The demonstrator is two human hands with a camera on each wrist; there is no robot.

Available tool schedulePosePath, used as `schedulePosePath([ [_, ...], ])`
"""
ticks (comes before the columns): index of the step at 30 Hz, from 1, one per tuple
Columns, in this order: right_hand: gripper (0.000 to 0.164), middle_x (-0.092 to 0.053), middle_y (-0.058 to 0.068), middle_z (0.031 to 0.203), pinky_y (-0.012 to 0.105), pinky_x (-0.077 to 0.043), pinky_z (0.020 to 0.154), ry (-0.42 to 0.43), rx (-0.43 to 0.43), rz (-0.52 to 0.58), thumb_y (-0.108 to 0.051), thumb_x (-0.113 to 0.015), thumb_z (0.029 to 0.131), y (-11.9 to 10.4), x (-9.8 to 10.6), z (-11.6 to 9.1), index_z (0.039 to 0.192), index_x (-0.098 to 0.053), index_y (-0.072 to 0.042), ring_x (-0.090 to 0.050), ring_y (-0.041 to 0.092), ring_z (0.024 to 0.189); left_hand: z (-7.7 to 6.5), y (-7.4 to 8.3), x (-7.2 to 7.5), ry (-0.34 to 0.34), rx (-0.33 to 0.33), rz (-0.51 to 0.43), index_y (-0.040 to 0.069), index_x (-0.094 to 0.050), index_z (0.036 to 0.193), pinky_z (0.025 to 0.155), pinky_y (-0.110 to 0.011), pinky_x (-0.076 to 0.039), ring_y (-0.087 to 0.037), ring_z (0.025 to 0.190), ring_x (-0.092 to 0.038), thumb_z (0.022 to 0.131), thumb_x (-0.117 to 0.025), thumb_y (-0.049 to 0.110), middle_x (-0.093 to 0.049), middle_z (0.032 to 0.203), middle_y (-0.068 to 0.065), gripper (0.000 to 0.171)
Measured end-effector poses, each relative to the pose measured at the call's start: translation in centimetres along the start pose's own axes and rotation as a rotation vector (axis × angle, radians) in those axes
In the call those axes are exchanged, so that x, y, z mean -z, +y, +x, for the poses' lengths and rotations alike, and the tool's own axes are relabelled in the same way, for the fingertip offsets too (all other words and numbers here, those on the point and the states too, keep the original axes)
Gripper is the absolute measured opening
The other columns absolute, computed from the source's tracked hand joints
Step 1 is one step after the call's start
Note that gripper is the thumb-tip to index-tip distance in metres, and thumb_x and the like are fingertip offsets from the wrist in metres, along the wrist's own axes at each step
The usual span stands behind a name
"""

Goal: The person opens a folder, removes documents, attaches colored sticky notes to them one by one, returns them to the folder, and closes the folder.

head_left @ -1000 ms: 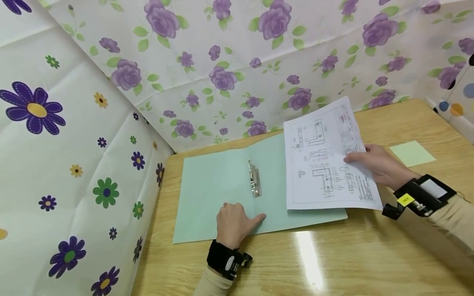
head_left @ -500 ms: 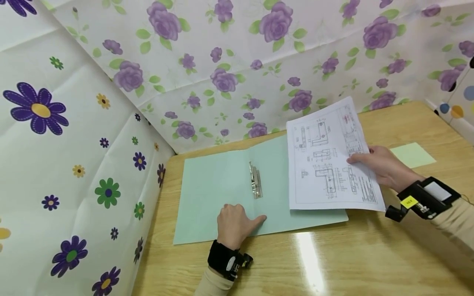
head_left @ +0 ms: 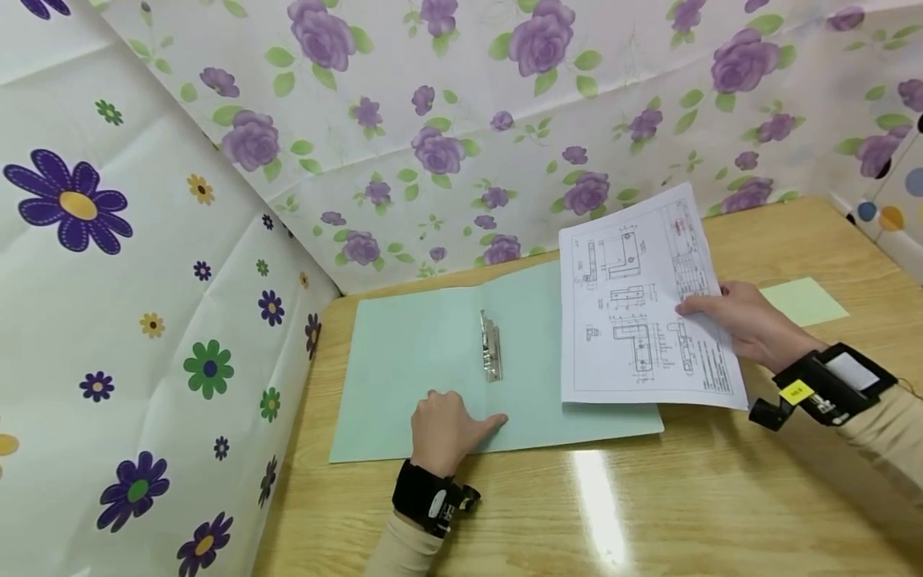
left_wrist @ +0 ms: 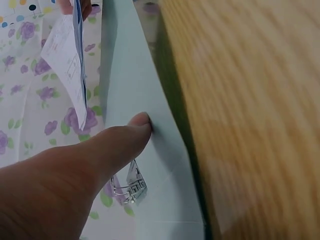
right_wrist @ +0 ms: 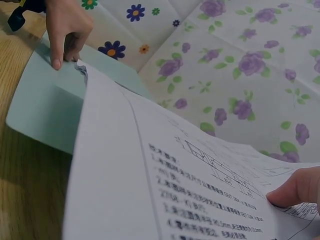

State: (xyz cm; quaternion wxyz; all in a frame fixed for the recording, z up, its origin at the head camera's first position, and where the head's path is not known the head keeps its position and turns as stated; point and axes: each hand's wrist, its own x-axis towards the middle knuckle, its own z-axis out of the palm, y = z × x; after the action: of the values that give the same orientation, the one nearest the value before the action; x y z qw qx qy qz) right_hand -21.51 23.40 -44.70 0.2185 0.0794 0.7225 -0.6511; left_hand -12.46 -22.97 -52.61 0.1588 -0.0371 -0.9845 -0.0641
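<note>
Mint-green paper folder (head_left: 440, 361) and left hand (head_left: 445, 433) have slid slightly leftward together since the frame 0.5 s ago; the sheaf of technical drawings (head_left: 645, 312) and right hand (head_left: 750, 324) are nearly where they were. Head view: folder lies spread toward the far-left corner of the wood-grain table (head_left: 519, 513), its metal lever clip (head_left: 490, 349) exposed by the middle fold. Left hand sits at the folder's near edge, thumb spread wide from bent fingers, pressing without a visible grip, probably to steady the card. Right hand pinches the sheaf by its right edge, leaving the printed face uncovered; sheaf slants above the folder's right panel and overhangs its right edge, perhaps to keep it off the clip. Pale-green sticky note (head_left: 806, 300) lies beyond the right hand, toward the table's right edge. Left wrist view: thumb reaches across the card close to its edge, clip just beside it; left fingers not shown. Right wrist view: right thumb lies flat on the print, fingers hidden beneath; sheets bow, presumably from the one-sided hold. Whether the sheaf touches the folder, cannot tell.
</note>
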Motion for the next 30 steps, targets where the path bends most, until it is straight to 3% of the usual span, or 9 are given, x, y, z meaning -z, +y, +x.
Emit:
schedulePosePath([
  [3, 0.034, -0.078, -0.021, 0.096, 0.041, -0.071, 0.091, 0.003, -0.003, -0.005, -0.025, -0.063, 0.115, -0.1, 0.0, -0.1, 0.146, -0.048, -0.026, -0.083, 0.009, 0.094, 0.1, -0.9, -0.2, 0.01, -0.008, 0.002, 0.023, -0.034, 0.051, 0.039, -0.039, -0.034, -0.017, 0.041, -0.039, 0.072, -0.086, 0.089, -0.025, 0.056, 0.009, 0.087],
  [5, 0.032, -0.078, -0.022, 0.096, 0.04, -0.071, 0.092, -0.003, -0.007, 0.008, -0.025, -0.063, 0.116, -0.1, 0.1, -0.2, 0.144, -0.048, -0.028, -0.084, 0.009, 0.095, 0.2, -1.1, 0.6, 0.015, -0.014, -0.017, 0.024, -0.033, 0.051, 0.039, -0.039, -0.035, -0.016, 0.04, -0.038, 0.074, -0.088, 0.086, -0.022, 0.056, 0.01, 0.086],
  [7, 0.029, -0.078, -0.022, 0.096, 0.039, -0.07, 0.091, -0.007, -0.008, 0.015, -0.025, -0.062, 0.116, -0.2, 0.1, -0.3, 0.141, -0.049, -0.031, -0.083, 0.008, 0.095, 0.5, -2.5, -0.6, 0.013, -0.022, -0.002, 0.026, -0.032, 0.051, 0.039, -0.037, -0.033, -0.015, 0.039, -0.037, 0.076, -0.082, 0.091, -0.02, 0.056, 0.012, 0.086],
  [12, 0.027, -0.078, -0.024, 0.097, 0.038, -0.07, 0.091, -0.009, 0.0, 0.026, -0.025, -0.063, 0.116, -0.1, 0.2, -0.3, 0.137, -0.049, -0.034, -0.083, 0.007, 0.096, 1.6, -6.0, -3.8, -0.064, 0.004, 0.01, 0.031, -0.03, 0.05, 0.039, -0.031, -0.027, -0.012, 0.037, -0.033, 0.075, -0.066, 0.106, -0.018, 0.052, 0.015, 0.087],
  [13, 0.027, -0.078, -0.024, 0.097, 0.038, -0.07, 0.091, -0.007, 0.003, 0.024, -0.025, -0.064, 0.116, -0.1, 0.3, -0.3, 0.136, -0.049, -0.034, -0.083, 0.007, 0.095, 1.8, -6.3, -3.7, -0.08, 0.013, 0.006, 0.03, -0.03, 0.05, 0.039, -0.031, -0.027, -0.012, 0.036, -0.033, 0.074, -0.067, 0.105, -0.018, 0.051, 0.014, 0.087],
  [16, 0.027, -0.078, -0.024, 0.097, 0.038, -0.07, 0.091, -0.005, 0.005, 0.02, -0.025, -0.064, 0.115, -0.1, 0.3, -0.4, 0.137, -0.049, -0.034, -0.083, 0.007, 0.095, 1.8, -6.3, -2.5, -0.039, 0.003, -0.029, 0.029, -0.028, 0.052, 0.041, -0.032, -0.023, -0.014, 0.037, -0.032, 0.075, -0.076, 0.098, -0.016, 0.054, 0.014, 0.087],
  [21, 0.028, -0.078, -0.023, 0.096, 0.038, -0.07, 0.091, 0.0, -0.001, 0.016, -0.025, -0.065, 0.115, -0.2, 0.4, -0.7, 0.137, -0.049, -0.033, -0.083, 0.007, 0.095, 2.1, -7.2, -2.2, -0.001, -0.041, 0.033, 0.028, -0.025, 0.053, 0.045, -0.033, -0.017, -0.013, 0.039, -0.029, 0.077, -0.076, 0.096, -0.013, 0.055, 0.014, 0.088],
  [30, 0.025, -0.079, -0.024, 0.099, 0.037, -0.07, 0.09, -0.01, 0.001, 0.049, -0.027, -0.063, 0.116, -0.9, 1.0, -1.0, 0.135, -0.05, -0.036, -0.083, 0.006, 0.097, 3.7, -10.1, -3.2, -0.121, 0.039, -0.002, 0.026, -0.03, 0.05, 0.041, -0.031, -0.025, -0.012, 0.04, -0.033, 0.073, -0.074, 0.101, -0.021, 0.053, 0.012, 0.09],
])
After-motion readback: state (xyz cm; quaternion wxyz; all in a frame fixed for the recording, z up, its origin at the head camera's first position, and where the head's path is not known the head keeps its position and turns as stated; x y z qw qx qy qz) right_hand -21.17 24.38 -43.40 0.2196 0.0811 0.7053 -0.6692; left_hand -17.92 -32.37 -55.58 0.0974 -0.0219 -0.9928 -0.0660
